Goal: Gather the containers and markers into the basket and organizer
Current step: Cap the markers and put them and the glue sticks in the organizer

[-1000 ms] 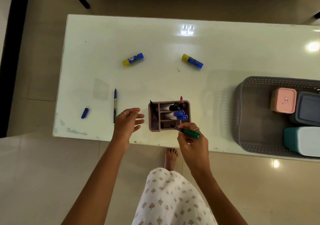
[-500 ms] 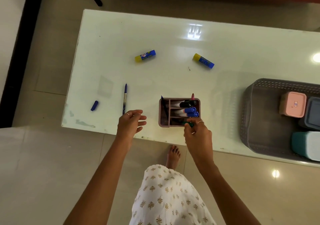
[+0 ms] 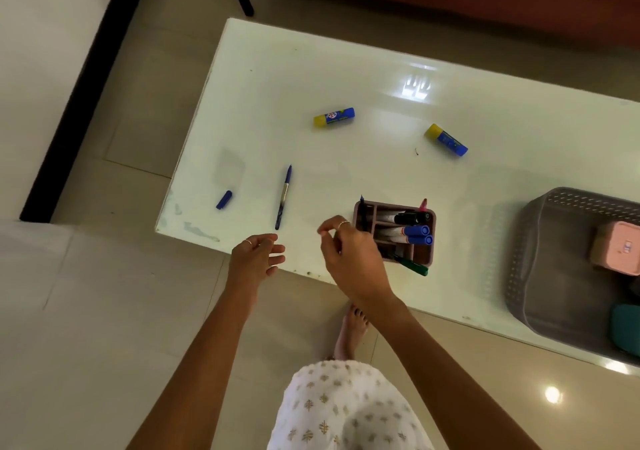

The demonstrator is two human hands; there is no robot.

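left hand (image 3: 257, 255): empty, fingers loosely spread, at the worktop (image 3: 346, 79) edge
right hand (image 3: 349, 252): empty, fingers loosely curled, beside the organizer (image 3: 430, 238)
green marker (image 3: 414, 267): in organizer, nearest slot, tip sticking out
blue pen (image 3: 284, 197): flat on worktop
basket (image 3: 554, 262): right, holding containers
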